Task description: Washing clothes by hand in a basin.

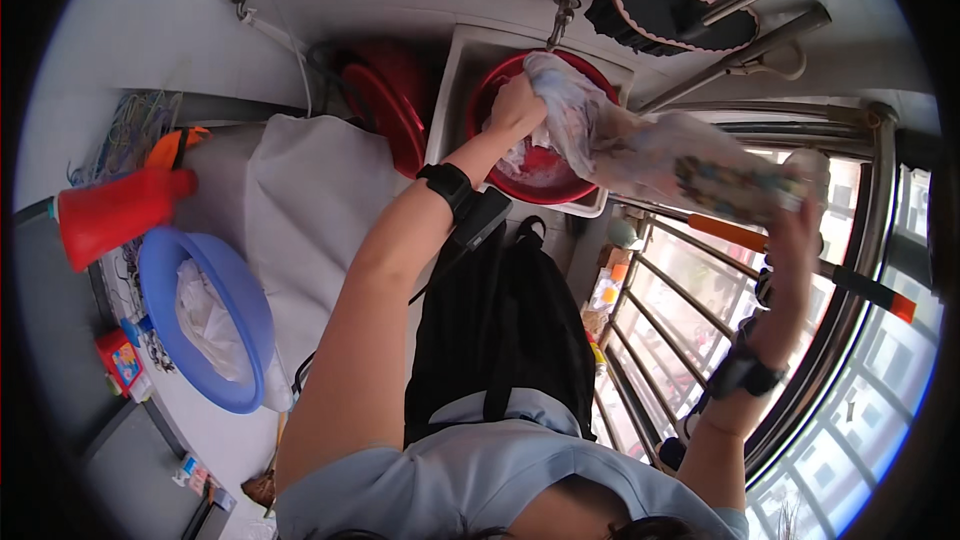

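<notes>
A wet, pale, thin garment point(574, 109) is stretched between my two hands. Bunched cloth is in the fist of my left hand point(519, 106), above a red plastic basin point(551, 195). The basin sits in a white sink point(450, 116) beneath a wall tap point(562, 19) and holds some foamy water. Out to the right, my right hand point(799, 229) grips the far end of the garment, close to a multicoloured print point(739, 184). That hand and end are blurred by motion. Some cloth between my left hand and the basin is partly hidden.
Left of me, a blue basin point(259, 322) with white cloth stands near a grey-covered object point(315, 187) and a red bottle point(112, 217). Another red basin point(390, 112) leans beside the sink. Metal window bars point(675, 300) and a black wall basket point(652, 11) lie to the right.
</notes>
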Available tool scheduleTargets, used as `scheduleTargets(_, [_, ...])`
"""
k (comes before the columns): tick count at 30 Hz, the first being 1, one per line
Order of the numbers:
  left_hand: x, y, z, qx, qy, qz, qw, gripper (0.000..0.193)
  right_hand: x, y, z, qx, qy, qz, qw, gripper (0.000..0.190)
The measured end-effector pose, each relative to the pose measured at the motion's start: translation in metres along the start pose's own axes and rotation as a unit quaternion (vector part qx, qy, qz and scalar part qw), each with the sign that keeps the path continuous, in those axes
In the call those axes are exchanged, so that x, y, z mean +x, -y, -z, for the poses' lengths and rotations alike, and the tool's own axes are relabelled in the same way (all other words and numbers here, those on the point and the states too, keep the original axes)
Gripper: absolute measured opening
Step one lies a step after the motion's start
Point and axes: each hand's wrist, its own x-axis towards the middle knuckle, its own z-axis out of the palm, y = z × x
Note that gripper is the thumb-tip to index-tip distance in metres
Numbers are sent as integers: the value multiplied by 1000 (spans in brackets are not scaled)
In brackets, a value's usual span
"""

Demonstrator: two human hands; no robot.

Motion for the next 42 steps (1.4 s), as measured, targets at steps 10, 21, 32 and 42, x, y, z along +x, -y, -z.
scheduleTargets(10, [-35,-139,56,18,71,-64,995,34,48,-206,-102,146,124,-291,937,51])
scheduleTargets(21, [-111,-204,72,-267,113,-210,934,48,19,-143,-177,777,404,-189,445,67])
scheduleTargets(32, [-182,-81,43,-464,194,202,840,54,-28,-227,-219,688,194,-294,635,70])
scheduleTargets(42, [-109,26,117,-471,32,117,874,49,31,-260,-236,527,189,-207,802,73])
